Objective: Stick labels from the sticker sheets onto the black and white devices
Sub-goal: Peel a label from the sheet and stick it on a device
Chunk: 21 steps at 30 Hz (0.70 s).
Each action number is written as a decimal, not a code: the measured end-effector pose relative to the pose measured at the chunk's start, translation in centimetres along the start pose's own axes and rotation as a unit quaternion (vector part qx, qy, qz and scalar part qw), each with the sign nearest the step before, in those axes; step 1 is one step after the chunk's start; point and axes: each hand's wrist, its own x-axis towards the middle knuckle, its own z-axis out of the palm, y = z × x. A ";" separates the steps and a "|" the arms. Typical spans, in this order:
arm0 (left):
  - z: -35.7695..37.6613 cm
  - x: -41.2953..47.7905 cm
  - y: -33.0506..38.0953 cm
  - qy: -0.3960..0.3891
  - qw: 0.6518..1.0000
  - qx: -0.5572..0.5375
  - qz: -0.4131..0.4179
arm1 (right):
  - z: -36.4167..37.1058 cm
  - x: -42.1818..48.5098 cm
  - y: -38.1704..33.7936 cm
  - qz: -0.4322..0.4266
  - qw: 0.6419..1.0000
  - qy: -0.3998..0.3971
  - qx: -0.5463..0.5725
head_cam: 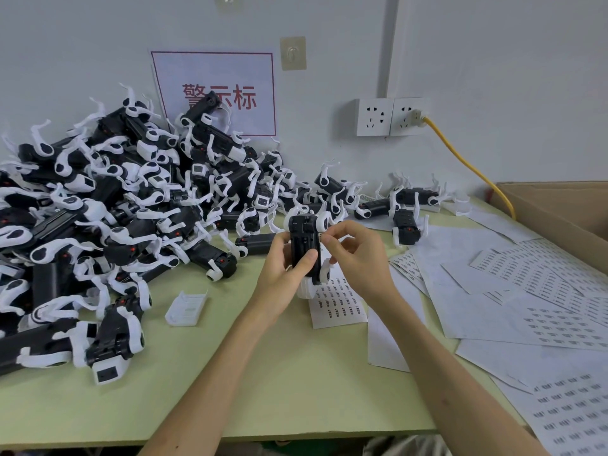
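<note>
My left hand [285,268] grips a black and white device [304,238], holding it upright above the green table. My right hand [355,250] is at the device's right edge, its fingertips pinched together against the black body; a label between them is too small to see. Below the hands lies a sticker sheet [339,304] with rows of small printed labels. A large pile of the same devices [108,212] covers the table's left side.
More sticker sheets [526,301] spread over the right of the table. A cardboard box [559,209] stands at the far right. A small white plastic part [186,307] lies near the pile. A yellow cable [467,162] runs from the wall socket.
</note>
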 end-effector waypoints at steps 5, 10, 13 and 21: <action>0.0 0.0 0.0 0.000 1.000 0.002 0.000 | 0.2 0.0 0.2 -0.002 1.000 0.015 -0.001; 0.0 -0.1 -0.1 -0.003 1.000 0.008 0.003 | 0.2 0.1 0.6 0.008 1.000 0.017 0.016; -0.2 -0.1 -0.1 -0.002 1.000 0.006 0.001 | 0.1 0.3 0.7 0.029 0.998 0.009 0.047; -0.3 -0.4 0.4 -0.008 1.000 -0.001 0.004 | -0.6 0.6 1.0 0.122 0.984 -0.013 0.130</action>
